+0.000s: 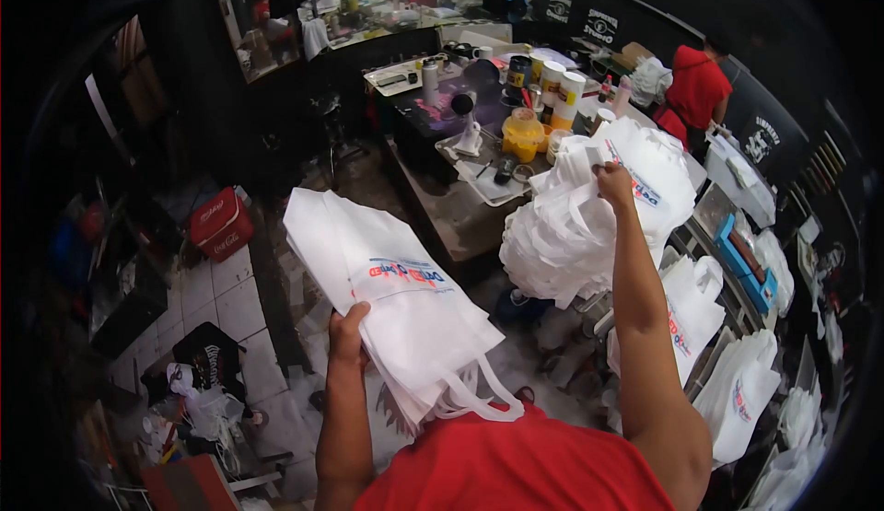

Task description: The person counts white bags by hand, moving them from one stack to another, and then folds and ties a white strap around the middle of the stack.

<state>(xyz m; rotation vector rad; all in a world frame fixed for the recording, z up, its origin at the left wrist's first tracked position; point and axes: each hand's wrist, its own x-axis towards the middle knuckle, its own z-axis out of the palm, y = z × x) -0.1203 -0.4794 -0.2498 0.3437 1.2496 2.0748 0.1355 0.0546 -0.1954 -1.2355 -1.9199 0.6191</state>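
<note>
Several flat white printed bags (396,262) lie together in my left hand (348,334), which grips their left edge, thumb on top; their handles hang toward my red shirt. My right hand (612,182) reaches forward to a large heap of white bags (562,226) on the right, its fingers closed on the edge of a printed bag (649,175) at the top. Blue and red print shows on the bags. The lower layers of the heap are crumpled and folded over each other.
A dark worktable (405,110) holds jars, a yellow tub (522,135) and a tray (488,175). Another person in red (697,87) stands at the back right. More printed bags (741,396) rest on racks at the right. A red cooler (221,224) sits on the left floor.
</note>
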